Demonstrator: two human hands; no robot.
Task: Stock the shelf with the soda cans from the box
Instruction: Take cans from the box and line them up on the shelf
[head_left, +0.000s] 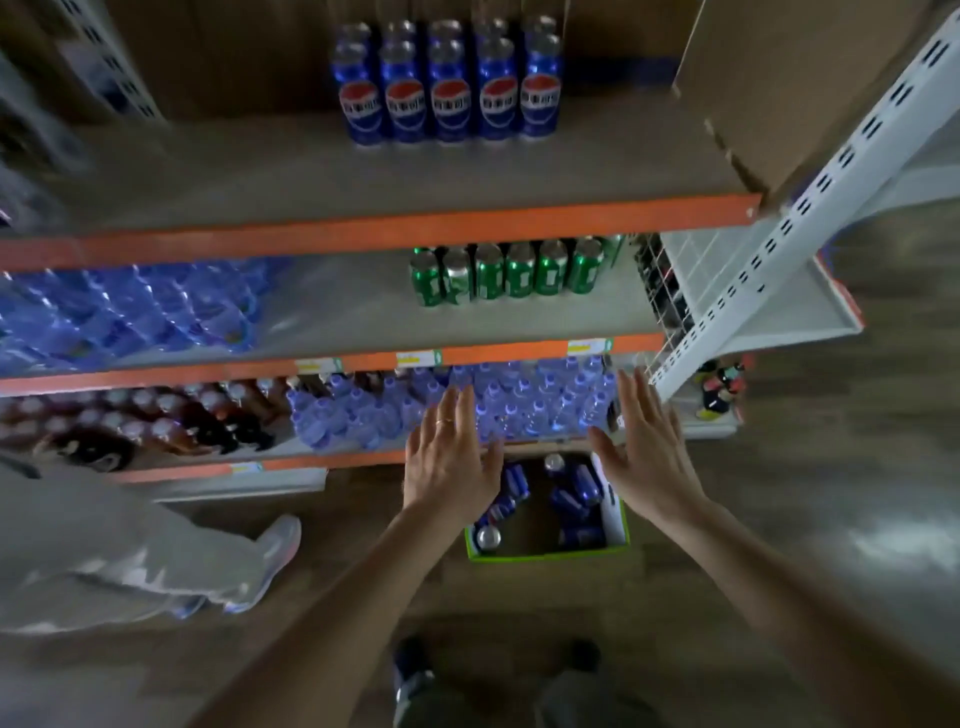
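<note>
A green-edged cardboard box (618, 519) stands on the floor at the foot of the shelving, with several blue soda cans (574, 501) lying loose inside. Both my hands hover above it, palms down and fingers spread, holding nothing: my left hand (449, 457) over the box's left side, my right hand (641, 449) over its right side. Up on the top shelf (363, 223) two rows of the same blue cans (449, 98) stand upright, with bare shelf to either side of them.
Green cans (506, 273) and shrink-wrapped water packs (124, 312) fill the middle shelf. Water bottles (524, 400) and dark bottles (156, 421) sit on the lowest. A white shelf upright (810, 208) slants at right. Another person's legs and shoe (260, 561) are at left.
</note>
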